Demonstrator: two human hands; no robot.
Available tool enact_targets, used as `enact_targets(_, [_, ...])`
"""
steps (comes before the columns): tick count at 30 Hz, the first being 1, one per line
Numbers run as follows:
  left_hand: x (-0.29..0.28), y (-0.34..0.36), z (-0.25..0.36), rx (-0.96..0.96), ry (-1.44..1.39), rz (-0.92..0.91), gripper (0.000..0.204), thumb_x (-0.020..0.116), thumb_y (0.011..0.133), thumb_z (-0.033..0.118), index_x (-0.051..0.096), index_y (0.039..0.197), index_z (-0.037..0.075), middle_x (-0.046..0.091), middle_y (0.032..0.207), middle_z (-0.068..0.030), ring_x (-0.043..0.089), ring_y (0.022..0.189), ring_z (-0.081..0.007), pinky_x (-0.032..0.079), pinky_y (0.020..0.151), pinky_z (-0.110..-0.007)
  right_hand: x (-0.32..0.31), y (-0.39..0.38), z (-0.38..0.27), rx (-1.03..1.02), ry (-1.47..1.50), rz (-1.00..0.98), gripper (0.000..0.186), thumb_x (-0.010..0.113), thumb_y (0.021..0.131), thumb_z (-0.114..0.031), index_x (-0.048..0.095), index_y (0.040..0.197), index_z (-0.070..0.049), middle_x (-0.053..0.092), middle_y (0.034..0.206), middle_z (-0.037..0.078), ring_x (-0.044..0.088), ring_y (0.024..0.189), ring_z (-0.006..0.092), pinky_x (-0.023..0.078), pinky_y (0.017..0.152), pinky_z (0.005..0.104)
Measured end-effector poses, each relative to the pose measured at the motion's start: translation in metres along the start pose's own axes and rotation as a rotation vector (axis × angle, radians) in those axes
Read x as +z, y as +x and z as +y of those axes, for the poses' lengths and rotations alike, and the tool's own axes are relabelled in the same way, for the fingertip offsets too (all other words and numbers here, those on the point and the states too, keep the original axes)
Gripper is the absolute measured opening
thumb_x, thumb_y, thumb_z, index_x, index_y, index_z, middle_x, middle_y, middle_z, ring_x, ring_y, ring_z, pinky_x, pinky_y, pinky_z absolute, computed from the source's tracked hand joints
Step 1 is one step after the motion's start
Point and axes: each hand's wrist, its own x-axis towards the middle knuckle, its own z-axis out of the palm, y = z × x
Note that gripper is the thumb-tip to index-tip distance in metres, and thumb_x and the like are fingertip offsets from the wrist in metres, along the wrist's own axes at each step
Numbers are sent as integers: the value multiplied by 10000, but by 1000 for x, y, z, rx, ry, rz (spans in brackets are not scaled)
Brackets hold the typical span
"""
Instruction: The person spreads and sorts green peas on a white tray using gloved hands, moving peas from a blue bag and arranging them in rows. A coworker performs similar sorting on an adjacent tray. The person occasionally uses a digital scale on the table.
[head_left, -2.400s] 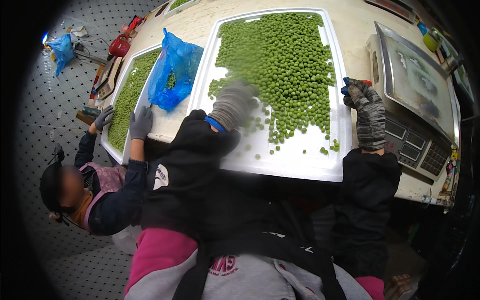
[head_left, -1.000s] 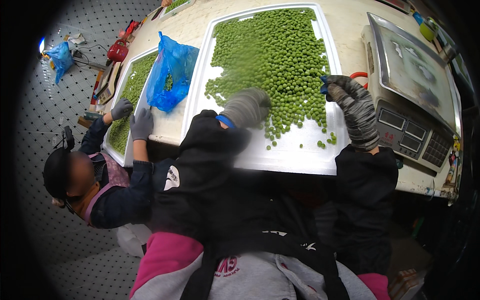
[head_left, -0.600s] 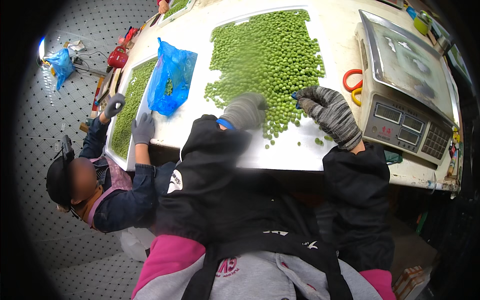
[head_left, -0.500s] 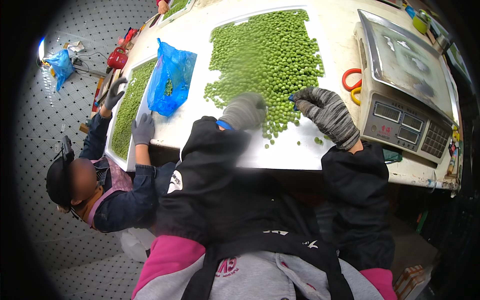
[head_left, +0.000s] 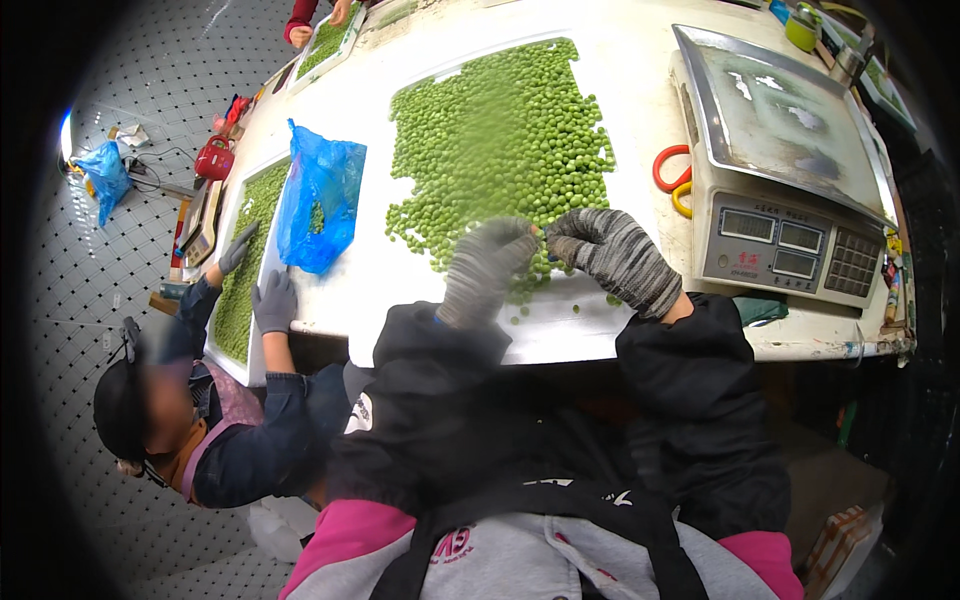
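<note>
Pointing inward with bent fingers, the left hand (head_left: 485,265) and right hand (head_left: 617,257) are nearly touching; whether they are pinching anything cannot be told. Green peas (head_left: 500,130) are lying beneath and beyond both, extending lengthwise away along the white tray (head_left: 565,342).

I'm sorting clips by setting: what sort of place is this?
Probably a produce workroom or market stall: green peas in a white tray, a weighing scale, and a gloved co-worker alongside.
</note>
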Motion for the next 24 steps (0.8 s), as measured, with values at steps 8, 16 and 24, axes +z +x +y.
enact_targets(8, [8, -3, -1, 57, 51, -19, 145, 595, 839, 43, 599, 976, -4, 619, 841, -29, 558, 749, -75, 465, 675, -215, 6, 6, 8, -50, -55, 86, 206, 594, 830, -184, 639, 896, 6, 614, 704, 65, 550, 646, 126, 454, 630, 280])
enact_targets(16, [5, -4, -1, 25, 116, -75, 152, 618, 826, 52, 592, 968, 3, 627, 798, -49, 582, 727, -100, 482, 638, -234, 0, 2, 0, -19, 63, 34, 169, 603, 800, -138, 639, 862, 14, 613, 709, 58, 543, 656, 119, 445, 640, 262])
enact_targets(24, [-1, 10, -14, -93, -406, -230, 176, 621, 819, 64, 573, 960, -29, 612, 815, -90, 585, 700, -134, 491, 612, -224, -5, 6, 9, 20, 181, -27, 238, 618, 780, -157, 637, 943, 15, 642, 768, 95, 587, 700, 156, 467, 656, 272])
